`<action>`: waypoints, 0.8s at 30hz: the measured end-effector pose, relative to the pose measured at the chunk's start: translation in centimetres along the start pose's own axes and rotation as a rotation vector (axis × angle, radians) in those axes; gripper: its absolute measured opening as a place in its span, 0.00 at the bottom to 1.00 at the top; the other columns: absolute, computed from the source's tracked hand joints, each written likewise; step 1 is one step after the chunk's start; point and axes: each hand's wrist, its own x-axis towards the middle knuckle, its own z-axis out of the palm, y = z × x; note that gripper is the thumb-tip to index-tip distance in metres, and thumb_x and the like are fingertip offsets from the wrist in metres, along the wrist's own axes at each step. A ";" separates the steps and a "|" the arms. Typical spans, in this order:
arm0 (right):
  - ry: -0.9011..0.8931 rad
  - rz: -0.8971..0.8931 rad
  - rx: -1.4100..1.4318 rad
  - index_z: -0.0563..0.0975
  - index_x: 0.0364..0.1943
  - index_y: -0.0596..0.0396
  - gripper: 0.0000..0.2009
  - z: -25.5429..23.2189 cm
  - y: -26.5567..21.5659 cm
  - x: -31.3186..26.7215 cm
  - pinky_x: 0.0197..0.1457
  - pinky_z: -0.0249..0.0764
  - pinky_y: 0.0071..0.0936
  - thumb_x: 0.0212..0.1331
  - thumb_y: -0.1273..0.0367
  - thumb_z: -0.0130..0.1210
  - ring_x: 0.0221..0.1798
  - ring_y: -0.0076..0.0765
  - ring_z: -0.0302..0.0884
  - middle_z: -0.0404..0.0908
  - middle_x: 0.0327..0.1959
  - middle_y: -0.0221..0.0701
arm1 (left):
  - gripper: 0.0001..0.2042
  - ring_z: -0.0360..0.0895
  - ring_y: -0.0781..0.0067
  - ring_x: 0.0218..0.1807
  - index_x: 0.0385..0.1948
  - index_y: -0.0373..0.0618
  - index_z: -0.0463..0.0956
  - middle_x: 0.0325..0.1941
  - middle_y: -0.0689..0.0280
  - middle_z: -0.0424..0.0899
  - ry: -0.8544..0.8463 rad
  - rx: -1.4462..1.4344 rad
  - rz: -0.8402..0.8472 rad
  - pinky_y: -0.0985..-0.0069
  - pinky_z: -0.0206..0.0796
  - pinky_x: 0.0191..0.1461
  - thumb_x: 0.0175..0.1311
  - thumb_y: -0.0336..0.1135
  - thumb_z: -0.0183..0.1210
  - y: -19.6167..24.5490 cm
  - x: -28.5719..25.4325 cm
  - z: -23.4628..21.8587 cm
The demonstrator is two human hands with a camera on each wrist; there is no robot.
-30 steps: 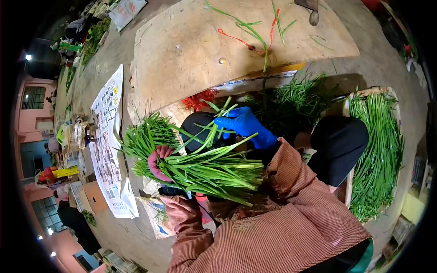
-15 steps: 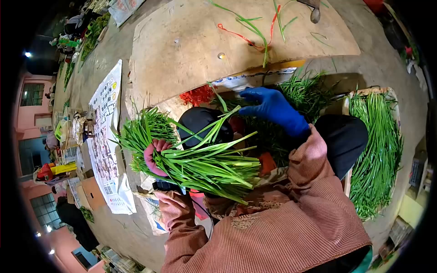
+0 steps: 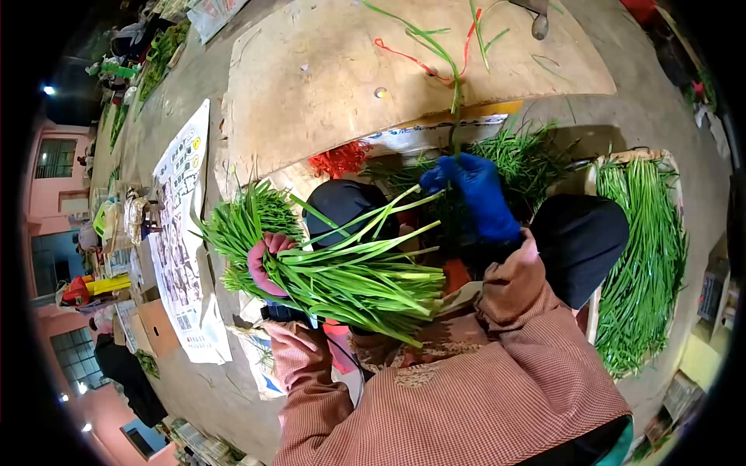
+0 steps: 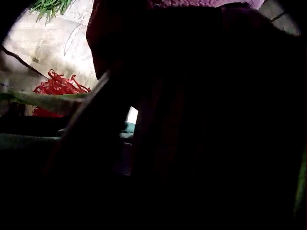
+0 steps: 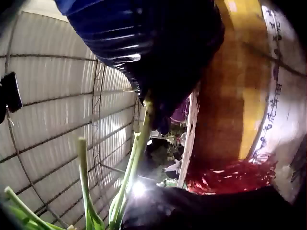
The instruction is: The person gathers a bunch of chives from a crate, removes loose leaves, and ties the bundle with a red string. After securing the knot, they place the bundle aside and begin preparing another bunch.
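Observation:
My left hand [image 3: 268,264], in a dusky pink glove, grips a thick bunch of garlic chives [image 3: 365,295] around its middle, the pale cut ends pointing right. In a blue glove, my right hand [image 3: 475,194] pinches the end of a few stalks that stick up out of the bunch. The right wrist view shows a pale stalk [image 5: 140,146] running up into the blue glove [image 5: 144,33]. Most of the left wrist view is dark, and the bunch is hidden there. Behind the left hand lies another leafy green heap [image 3: 268,213].
A wooden board [image 3: 326,93] stretches across in front, with loose leaves and a red tie [image 3: 404,56] on it. Red strips [image 3: 339,158] lie below its edge. Loose greens [image 3: 521,159] sit beyond the right hand. At right stands a crate of chives [image 3: 641,264]. Printed sheeting [image 3: 183,233] covers floor at left.
My right hand let go of stalks near the bunch, swung right with spread fingers, then came back to pinch stalk ends. The left hand keeps its grip on the bunch, nearly still.

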 end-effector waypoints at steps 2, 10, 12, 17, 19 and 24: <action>0.067 0.045 -0.098 0.77 0.31 0.66 0.12 -3.5 -0.7 0.1 0.29 0.72 0.21 0.57 0.67 0.54 0.25 0.24 0.76 0.81 0.28 0.35 | 0.06 0.60 0.77 0.29 0.26 0.43 0.63 0.25 0.70 0.64 0.041 0.001 0.049 0.78 0.57 0.40 0.57 0.33 0.48 -0.1 -0.2 0.1; 0.043 -0.094 -0.974 0.77 0.41 0.58 0.18 -8.8 -0.3 -4.1 0.41 0.73 0.27 0.49 0.61 0.61 0.38 0.36 0.78 0.80 0.37 0.39 | 0.07 0.62 0.75 0.32 0.30 0.41 0.65 0.27 0.68 0.66 0.084 0.060 0.119 0.78 0.57 0.41 0.58 0.35 0.49 0.0 -0.8 -0.5; -0.199 -0.014 -0.743 0.76 0.43 0.58 0.20 -5.8 0.2 -6.0 0.41 0.73 0.26 0.47 0.61 0.62 0.37 0.35 0.78 0.80 0.38 0.39 | 0.08 0.63 0.74 0.33 0.31 0.41 0.65 0.28 0.68 0.67 0.055 0.072 0.100 0.77 0.58 0.42 0.58 0.35 0.50 0.1 -0.9 -0.6; -0.455 0.023 -0.577 0.78 0.41 0.57 0.18 -0.5 0.7 -7.1 0.36 0.73 0.25 0.46 0.63 0.63 0.33 0.35 0.78 0.80 0.34 0.37 | 0.07 0.63 0.73 0.32 0.31 0.40 0.66 0.28 0.67 0.67 0.067 0.089 0.107 0.77 0.58 0.42 0.58 0.34 0.50 0.1 -0.8 -0.3; -0.508 -0.426 -0.795 0.79 0.38 0.56 0.16 0.5 2.4 -6.7 0.33 0.73 0.26 0.45 0.63 0.63 0.31 0.38 0.77 0.79 0.31 0.36 | 0.07 0.63 0.73 0.32 0.31 0.40 0.66 0.28 0.67 0.67 0.063 0.082 0.090 0.76 0.58 0.42 0.58 0.34 0.50 0.4 -0.7 -0.6; -0.727 -0.333 -0.619 0.79 0.35 0.61 0.11 0.5 2.3 -6.8 0.39 0.74 0.24 0.47 0.71 0.61 0.36 0.32 0.78 0.81 0.35 0.35 | 0.07 0.63 0.73 0.32 0.31 0.40 0.66 0.28 0.66 0.67 0.072 0.073 0.077 0.76 0.60 0.40 0.58 0.34 0.50 -0.1 -0.7 0.1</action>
